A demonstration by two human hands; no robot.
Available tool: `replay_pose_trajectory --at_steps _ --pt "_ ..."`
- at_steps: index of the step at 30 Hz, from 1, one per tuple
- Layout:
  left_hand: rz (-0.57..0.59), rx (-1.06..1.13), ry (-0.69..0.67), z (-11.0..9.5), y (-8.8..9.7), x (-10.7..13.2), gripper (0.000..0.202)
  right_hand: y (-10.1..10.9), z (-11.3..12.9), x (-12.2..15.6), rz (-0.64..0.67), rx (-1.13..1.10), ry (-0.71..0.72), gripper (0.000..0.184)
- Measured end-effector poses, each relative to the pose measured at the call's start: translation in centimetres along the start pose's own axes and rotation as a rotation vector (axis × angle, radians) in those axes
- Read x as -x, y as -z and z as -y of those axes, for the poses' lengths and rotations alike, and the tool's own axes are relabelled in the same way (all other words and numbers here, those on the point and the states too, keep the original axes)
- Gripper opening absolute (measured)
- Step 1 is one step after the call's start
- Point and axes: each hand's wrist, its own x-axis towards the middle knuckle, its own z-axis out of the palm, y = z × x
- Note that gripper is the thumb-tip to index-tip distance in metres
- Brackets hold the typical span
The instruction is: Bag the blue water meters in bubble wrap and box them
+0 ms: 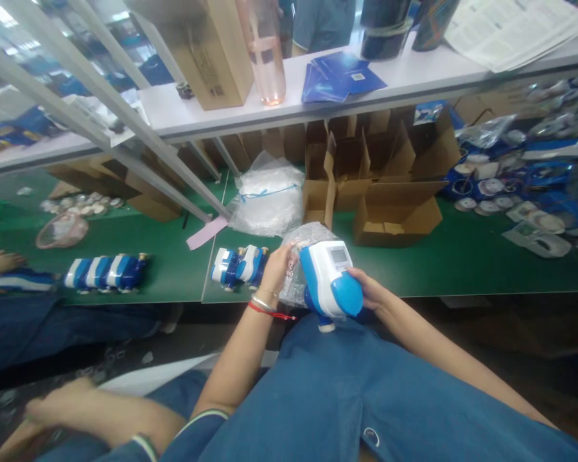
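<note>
Blue-and-white meter sits over your lap at the green bench's near edge, grey display window facing up, rounded blue cap toward you, a white stub at its underside. Clear bubble wrap bunched against its left side.

Your left hand, red string and bangle at the wrist, fingers curled onto the bubble wrap, pinching it against the meter. Your right hand cups the meter from the right, fingers mostly hidden behind the body; a closed hold on it.

Far left: a co-worker's forearm on the bench, a row of blue-white meters beside it. Two more meters lie just left of your left hand. Behind them, a bag of bubble wrap. Open cardboard boxes stand beyond your meter. Right: loose bagged parts crowd the bench.
</note>
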Motion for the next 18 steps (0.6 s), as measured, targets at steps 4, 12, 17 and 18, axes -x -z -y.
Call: replay_pose_trajectory --at_steps 4,12,17,18 --pt "0.077 -0.247 -0.164 -3.4 -2.6 0.9 0.05 3.5 -0.4 2.5 0.082 0.095 0.053 0.045" --pt "0.308 -0.997 -0.665 -8.9 -15.0 6.7 0.038 10.0 -1.8 5.4 -0.06 0.047 0.209 0.05" --pt "0.486 -1.192 -0.883 -10.3 -20.8 10.2 0.036 13.5 -1.8 6.6 -0.141 0.084 0.268 0.054" --pt "0.471 -1.202 -0.905 -10.6 -21.0 10.5 0.036 13.8 -1.6 7.1 -0.158 0.095 0.285 0.056"
